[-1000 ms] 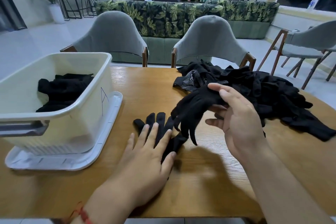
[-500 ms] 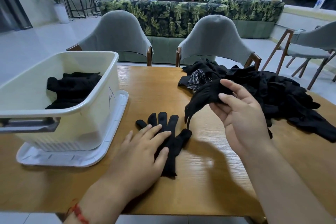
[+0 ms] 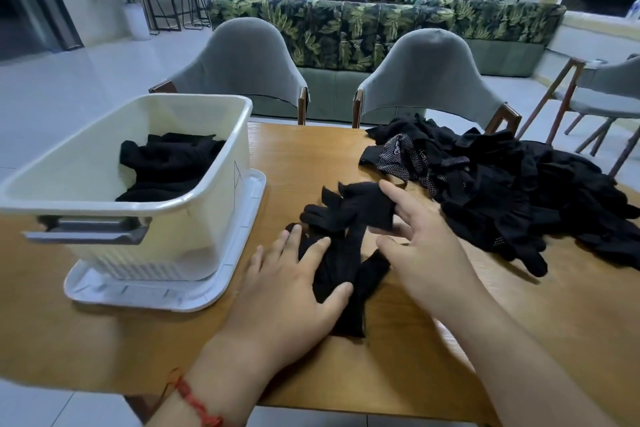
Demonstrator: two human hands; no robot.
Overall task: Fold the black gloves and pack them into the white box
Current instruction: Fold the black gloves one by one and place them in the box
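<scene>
One black glove (image 3: 341, 274) lies flat on the wooden table (image 3: 519, 322), fingers pointing away from me. My left hand (image 3: 291, 291) presses on it with straight fingers. My right hand (image 3: 426, 253) holds a second black glove (image 3: 360, 206) by its cuff, low over the first glove and partly lying on it. A big pile of loose black gloves (image 3: 512, 191) covers the table's right side. The white box (image 3: 104, 191) stands at the left with folded black gloves (image 3: 166, 165) inside.
The white box sits on its own white lid (image 3: 194, 291). Two grey chairs (image 3: 242, 69) stand at the table's far edge, another at the right. Two people sit with their backs turned beyond a leaf-patterned sofa (image 3: 346, 28). The table's near edge is close to my wrists.
My right hand has brought the second glove down from mid-air onto the flat glove. My left hand has stayed pressed on the flat glove.
</scene>
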